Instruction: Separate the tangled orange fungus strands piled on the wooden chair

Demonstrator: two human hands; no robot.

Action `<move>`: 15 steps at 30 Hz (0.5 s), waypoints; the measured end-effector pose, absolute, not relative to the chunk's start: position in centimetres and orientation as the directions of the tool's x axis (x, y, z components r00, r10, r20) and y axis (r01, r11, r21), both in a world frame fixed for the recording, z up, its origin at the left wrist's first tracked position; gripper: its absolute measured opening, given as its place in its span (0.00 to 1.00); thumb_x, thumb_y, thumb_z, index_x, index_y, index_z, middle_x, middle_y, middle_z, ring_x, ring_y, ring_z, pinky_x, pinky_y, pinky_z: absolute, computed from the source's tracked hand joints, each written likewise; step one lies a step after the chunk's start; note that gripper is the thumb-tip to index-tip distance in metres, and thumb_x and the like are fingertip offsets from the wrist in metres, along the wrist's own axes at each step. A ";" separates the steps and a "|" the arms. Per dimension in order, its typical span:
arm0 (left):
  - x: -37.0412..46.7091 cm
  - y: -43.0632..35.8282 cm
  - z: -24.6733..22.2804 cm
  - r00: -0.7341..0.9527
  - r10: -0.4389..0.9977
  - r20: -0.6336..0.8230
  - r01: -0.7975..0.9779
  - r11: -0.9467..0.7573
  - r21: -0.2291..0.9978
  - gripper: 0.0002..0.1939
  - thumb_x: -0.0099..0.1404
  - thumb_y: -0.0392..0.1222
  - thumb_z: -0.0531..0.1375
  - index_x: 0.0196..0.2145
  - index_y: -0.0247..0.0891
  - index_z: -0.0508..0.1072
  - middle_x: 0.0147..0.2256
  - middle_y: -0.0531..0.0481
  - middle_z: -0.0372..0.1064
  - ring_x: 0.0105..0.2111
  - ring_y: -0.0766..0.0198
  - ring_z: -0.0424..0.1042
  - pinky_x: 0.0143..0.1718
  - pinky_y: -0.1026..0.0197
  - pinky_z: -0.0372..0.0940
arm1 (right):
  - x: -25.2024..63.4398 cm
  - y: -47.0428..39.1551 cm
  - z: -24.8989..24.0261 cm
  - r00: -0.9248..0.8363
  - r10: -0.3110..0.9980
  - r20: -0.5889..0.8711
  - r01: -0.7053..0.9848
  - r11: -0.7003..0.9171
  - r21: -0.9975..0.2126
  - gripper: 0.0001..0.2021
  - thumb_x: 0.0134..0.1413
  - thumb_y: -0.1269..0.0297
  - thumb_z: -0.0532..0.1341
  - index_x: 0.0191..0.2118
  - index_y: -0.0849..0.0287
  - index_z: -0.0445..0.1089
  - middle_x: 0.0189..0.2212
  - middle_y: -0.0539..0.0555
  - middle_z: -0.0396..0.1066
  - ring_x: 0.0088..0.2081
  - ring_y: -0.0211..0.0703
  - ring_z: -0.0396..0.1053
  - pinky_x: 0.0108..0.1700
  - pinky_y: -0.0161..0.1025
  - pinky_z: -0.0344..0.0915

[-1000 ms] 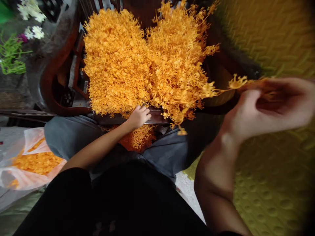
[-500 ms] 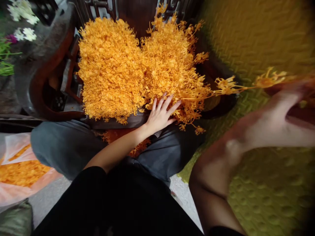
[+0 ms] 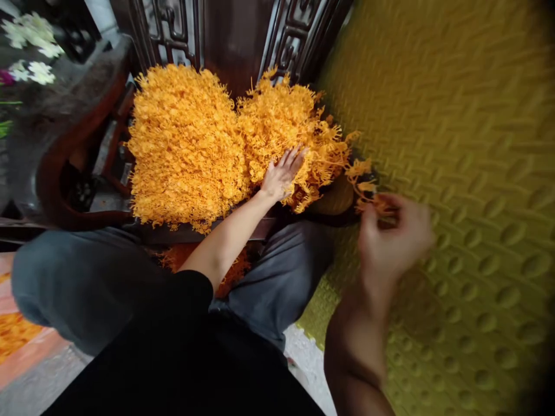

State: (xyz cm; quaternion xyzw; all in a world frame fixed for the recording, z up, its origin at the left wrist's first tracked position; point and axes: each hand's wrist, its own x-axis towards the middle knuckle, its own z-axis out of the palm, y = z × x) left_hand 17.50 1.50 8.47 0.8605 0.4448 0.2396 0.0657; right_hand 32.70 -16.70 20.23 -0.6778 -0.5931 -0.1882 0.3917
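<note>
Two heaps of orange artificial flower garlands lie side by side on a dark carved wooden chair (image 3: 143, 233). The left heap (image 3: 186, 144) is dense and blocky; the right heap (image 3: 277, 118) is looser, with strands trailing to the right. My left hand (image 3: 282, 173) rests on the front of the right heap, fingers spread and extended. Out to the right, my right hand (image 3: 396, 231) is closed with its fingers curled around the end of a thin flower strand (image 3: 359, 173). That strand runs back toward the right heap.
More orange flowers (image 3: 229, 271) show below the seat between my knees. A pinkish plastic bag with orange flowers (image 3: 19, 335) stands at lower left. White flowers (image 3: 32, 32) are at upper left. A yellow-green textured mat (image 3: 468, 144) covers the right side.
My right hand has come in from the far right edge toward the chair, and the strand it holds has slackened. My left hand stays on the right heap, slightly higher. The view has shifted.
</note>
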 end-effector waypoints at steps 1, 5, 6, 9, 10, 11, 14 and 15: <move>17.5 1.7 8.7 0.488 0.803 0.342 0.740 -0.588 0.325 0.45 0.65 0.34 0.55 0.75 0.32 0.41 0.75 0.36 0.37 0.74 0.42 0.40 0.68 0.32 0.50 | 32.1 -16.9 20.4 0.182 0.673 0.716 0.964 0.021 -0.265 0.17 0.58 0.60 0.64 0.53 0.56 0.74 0.49 0.64 0.69 0.52 0.60 0.70 0.54 0.57 0.69; 17.4 1.1 8.7 0.481 0.814 0.326 0.763 -0.571 0.302 0.44 0.65 0.34 0.55 0.75 0.33 0.43 0.76 0.38 0.33 0.75 0.44 0.36 0.70 0.34 0.48 | 29.0 -15.9 19.9 -0.066 0.807 0.587 0.982 0.157 -0.106 0.31 0.60 0.61 0.64 0.69 0.52 0.62 0.68 0.67 0.52 0.69 0.63 0.54 0.66 0.63 0.59; 17.3 0.9 8.4 0.470 0.820 0.327 0.773 -0.561 0.296 0.44 0.66 0.34 0.55 0.75 0.34 0.43 0.76 0.38 0.33 0.75 0.44 0.36 0.70 0.34 0.47 | 28.5 -14.9 19.3 -0.132 0.854 0.504 0.980 0.189 -0.063 0.34 0.60 0.63 0.63 0.71 0.53 0.57 0.71 0.67 0.47 0.72 0.65 0.49 0.67 0.64 0.56; 17.0 0.8 7.2 0.431 0.840 0.329 0.804 -0.523 0.281 0.41 0.69 0.34 0.52 0.75 0.36 0.42 0.76 0.38 0.35 0.75 0.45 0.39 0.70 0.33 0.46 | 28.2 -10.8 16.3 -0.194 0.952 0.236 0.981 0.191 0.039 0.41 0.57 0.71 0.62 0.74 0.66 0.48 0.74 0.74 0.34 0.74 0.73 0.39 0.69 0.67 0.51; 16.8 1.1 6.8 0.429 0.842 0.328 0.809 -0.519 0.275 0.39 0.70 0.34 0.50 0.75 0.35 0.42 0.75 0.37 0.36 0.75 0.45 0.41 0.70 0.33 0.47 | 28.4 -9.3 15.2 -0.178 0.971 0.162 0.984 0.171 0.055 0.42 0.56 0.73 0.61 0.74 0.71 0.46 0.74 0.77 0.35 0.74 0.75 0.39 0.69 0.66 0.52; 16.7 1.7 6.3 0.436 0.840 0.324 0.810 -0.523 0.266 0.37 0.71 0.33 0.47 0.75 0.35 0.42 0.75 0.36 0.37 0.74 0.46 0.42 0.69 0.33 0.49 | 28.6 -7.8 14.1 -0.157 0.982 0.102 0.986 0.151 0.064 0.41 0.57 0.74 0.59 0.74 0.75 0.45 0.73 0.79 0.37 0.73 0.76 0.41 0.69 0.65 0.52; 16.5 4.4 5.2 0.460 0.833 0.306 0.805 -0.537 0.251 0.35 0.72 0.29 0.40 0.75 0.37 0.44 0.75 0.38 0.39 0.74 0.48 0.44 0.67 0.34 0.54 | 29.3 -3.7 11.2 -0.108 0.994 -0.011 0.991 0.109 0.075 0.36 0.62 0.73 0.53 0.74 0.77 0.46 0.72 0.80 0.43 0.72 0.76 0.45 0.68 0.65 0.53; 16.5 5.4 4.9 0.459 0.837 0.298 0.806 -0.534 0.257 0.35 0.72 0.29 0.40 0.75 0.37 0.45 0.75 0.38 0.40 0.74 0.48 0.44 0.67 0.35 0.56 | 29.3 -2.5 10.6 -0.085 0.996 -0.034 0.994 0.087 0.072 0.36 0.63 0.71 0.53 0.74 0.75 0.46 0.72 0.78 0.43 0.72 0.77 0.44 0.68 0.66 0.52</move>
